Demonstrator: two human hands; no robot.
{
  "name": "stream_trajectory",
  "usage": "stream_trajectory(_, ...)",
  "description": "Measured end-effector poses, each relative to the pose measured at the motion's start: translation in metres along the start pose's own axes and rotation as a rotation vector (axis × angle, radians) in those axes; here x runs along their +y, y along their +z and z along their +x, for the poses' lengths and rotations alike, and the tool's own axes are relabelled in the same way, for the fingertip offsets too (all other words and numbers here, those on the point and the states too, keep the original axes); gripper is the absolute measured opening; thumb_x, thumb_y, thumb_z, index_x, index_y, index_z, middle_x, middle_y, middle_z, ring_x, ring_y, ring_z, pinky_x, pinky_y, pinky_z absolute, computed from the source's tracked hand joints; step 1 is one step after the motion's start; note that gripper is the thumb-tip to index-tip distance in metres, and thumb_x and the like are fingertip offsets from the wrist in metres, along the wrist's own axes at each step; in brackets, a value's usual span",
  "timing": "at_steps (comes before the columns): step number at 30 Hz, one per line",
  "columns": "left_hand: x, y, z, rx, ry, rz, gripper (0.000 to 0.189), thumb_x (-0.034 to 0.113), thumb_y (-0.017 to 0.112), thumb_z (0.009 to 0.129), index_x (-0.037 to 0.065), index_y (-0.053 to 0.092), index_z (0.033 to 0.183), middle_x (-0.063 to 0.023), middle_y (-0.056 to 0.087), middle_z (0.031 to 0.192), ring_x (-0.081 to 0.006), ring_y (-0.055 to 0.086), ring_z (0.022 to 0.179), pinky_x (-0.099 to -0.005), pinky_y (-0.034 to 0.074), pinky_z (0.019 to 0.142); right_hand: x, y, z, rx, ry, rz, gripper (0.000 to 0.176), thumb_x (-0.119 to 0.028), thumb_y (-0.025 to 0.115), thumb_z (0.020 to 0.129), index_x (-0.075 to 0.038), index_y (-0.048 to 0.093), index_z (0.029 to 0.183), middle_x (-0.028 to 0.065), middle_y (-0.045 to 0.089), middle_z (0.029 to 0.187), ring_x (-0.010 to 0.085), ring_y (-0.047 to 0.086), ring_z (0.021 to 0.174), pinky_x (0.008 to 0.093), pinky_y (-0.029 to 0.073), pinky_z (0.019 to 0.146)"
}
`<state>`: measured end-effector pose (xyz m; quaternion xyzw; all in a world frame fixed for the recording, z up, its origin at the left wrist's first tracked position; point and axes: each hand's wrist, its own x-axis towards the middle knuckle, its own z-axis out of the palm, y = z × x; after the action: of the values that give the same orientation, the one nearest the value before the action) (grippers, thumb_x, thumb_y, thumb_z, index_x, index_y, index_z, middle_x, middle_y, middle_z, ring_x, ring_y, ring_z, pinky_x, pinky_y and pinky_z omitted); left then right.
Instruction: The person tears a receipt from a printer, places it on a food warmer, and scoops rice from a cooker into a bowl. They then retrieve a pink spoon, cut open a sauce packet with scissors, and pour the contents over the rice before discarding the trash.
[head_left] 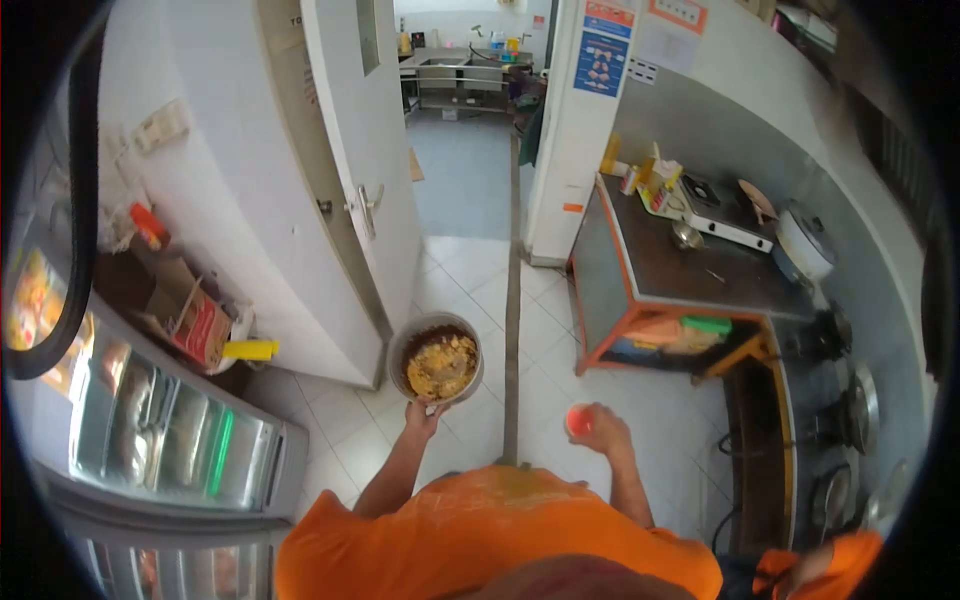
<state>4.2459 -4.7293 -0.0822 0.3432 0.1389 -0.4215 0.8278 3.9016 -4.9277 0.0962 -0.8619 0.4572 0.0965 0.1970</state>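
Observation:
My left hand [425,414] grips the near underside of a round metal pot [396,365], its fingers partly hidden beneath it. Inside the pot lies a lumpy yellow-brown food mix [442,366], with dark patches along the far wall. Out to the right, my right hand [606,431] is closed around a small red cup [578,420], held apart from the pot. What the cup contains cannot be made out. Both hands are above the white tiled floor.
An open door [350,130] leads to a back room with a sink counter [450,65]. On the right table [690,265] stand a gas stove [735,228] and a large pot [803,245]. A glass display fridge [165,430] is at left. Another person's orange sleeve [850,560] shows bottom right.

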Motion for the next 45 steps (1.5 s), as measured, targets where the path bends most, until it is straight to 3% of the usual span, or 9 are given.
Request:
stream_trajectory(6, 0.042, 0.056, 0.059, 0.179, 0.071, 0.156, 0.053, 0.003, 0.054, 0.082, 0.003, 0.033, 0.130, -0.0175, 0.037, 0.132, -0.0360, 0.038, 0.123, -0.0565, 0.048, 0.092, -0.089, -0.131, 0.238, 0.042, -0.409, 0.001, 0.076, -0.041, 0.077, 0.060, -0.005, 0.048, 0.121, 0.0187, 0.056, 0.115, 0.0356, 0.056, 0.105, 0.0440, 0.047, 0.087)
stream_trajectory(8, 0.050, 0.059, 0.102, 0.345, 0.111, 0.191, 0.071, 0.002, 0.052, 0.084, 0.008, 0.009, 0.140, -0.0225, 0.024, 0.139, -0.0406, 0.039, 0.123, -0.0583, 0.051, 0.088, -0.132, -0.176, 0.298, -0.038, -0.442, 0.046, 0.078, -0.041, 0.077, 0.061, -0.007, 0.047, 0.125, 0.0190, 0.055, 0.117, 0.0352, 0.053, 0.110, 0.0426, 0.045, 0.092)
stream_trajectory(13, 0.100, 0.140, 0.243, 0.549, 0.043, 0.349, 0.078, 0.009, 0.054, 0.085, 0.014, 0.004, 0.144, -0.0215, 0.024, 0.141, -0.0370, 0.041, 0.123, -0.0542, 0.054, 0.083, -0.174, -0.221, 0.463, -0.071, -0.535, 0.160, 0.069, -0.041, 0.078, 0.060, -0.005, 0.051, 0.113, 0.0183, 0.056, 0.111, 0.0356, 0.053, 0.106, 0.0433, 0.045, 0.087)
stream_trajectory(26, 0.196, 0.530, 0.770, 0.050, 0.019, -0.001, 0.054, -0.004, 0.050, 0.077, -0.001, 0.031, 0.128, -0.0196, 0.034, 0.129, -0.0396, 0.043, 0.116, -0.0594, 0.048, 0.091, -0.184, -0.332, 0.849, -0.197, -0.303, 0.220, 0.060, -0.037, 0.078, 0.058, -0.009, 0.060, 0.108, 0.0178, 0.061, 0.107, 0.0372, 0.055, 0.104, 0.0435, 0.047, 0.087)
stream_trajectory(27, 0.196, 0.545, 0.803, -0.006, -0.051, -0.172, 0.051, -0.005, 0.048, 0.077, -0.003, 0.032, 0.126, -0.0201, 0.034, 0.128, -0.0411, 0.045, 0.114, -0.0601, 0.049, 0.090, -0.164, -0.300, 0.912, -0.014, -0.486, 0.267, 0.039, -0.038, 0.074, 0.064, -0.007, 0.065, 0.085, 0.0187, 0.065, 0.086, 0.0365, 0.061, 0.082, 0.0420, 0.049, 0.072)
stream_trajectory(30, 0.228, 0.606, 0.849, 0.098, -0.078, -0.235, 0.048, -0.004, 0.046, 0.079, -0.007, 0.031, 0.125, -0.0200, 0.035, 0.127, -0.0442, 0.047, 0.109, -0.0598, 0.048, 0.091, -0.217, -0.360, 1.025, -0.050, -0.551, 0.230, 0.040, -0.037, 0.074, 0.064, -0.006, 0.064, 0.087, 0.0188, 0.064, 0.083, 0.0369, 0.061, 0.082, 0.0418, 0.049, 0.071)
stream_trajectory(37, 0.284, 0.584, 0.942, 0.353, 0.169, -0.095, 0.049, 0.001, 0.049, 0.080, -0.004, 0.034, 0.127, -0.0204, 0.038, 0.126, -0.0388, 0.046, 0.115, -0.0501, 0.050, 0.094, -0.375, -0.464, 1.271, -0.108, -0.764, -0.073, 0.069, -0.038, 0.076, 0.064, -0.006, 0.050, 0.119, 0.0180, 0.056, 0.120, 0.0360, 0.056, 0.105, 0.0433, 0.047, 0.087)
stream_trajectory(44, 0.372, 0.593, 1.039, 0.622, 0.219, 0.000, 0.059, -0.003, 0.050, 0.076, 0.001, 0.030, 0.131, -0.0190, 0.037, 0.128, -0.0392, 0.048, 0.115, -0.0527, 0.053, 0.086, -0.485, -0.465, 1.460, -0.230, -0.915, 0.082, 0.075, -0.040, 0.078, 0.060, -0.002, 0.049, 0.118, 0.0202, 0.057, 0.111, 0.0369, 0.054, 0.105, 0.0413, 0.047, 0.087)
stream_trajectory(45, 0.396, 0.620, 1.076, 0.677, 0.247, 0.038, 0.059, -0.003, 0.050, 0.075, 0.003, 0.030, 0.131, -0.0185, 0.038, 0.128, -0.0382, 0.049, 0.115, -0.0526, 0.053, 0.085, -0.522, -0.526, 1.453, -0.493, -0.840, 0.133, 0.072, -0.040, 0.078, 0.060, -0.004, 0.052, 0.116, 0.0194, 0.058, 0.111, 0.0356, 0.055, 0.106, 0.0411, 0.047, 0.086)
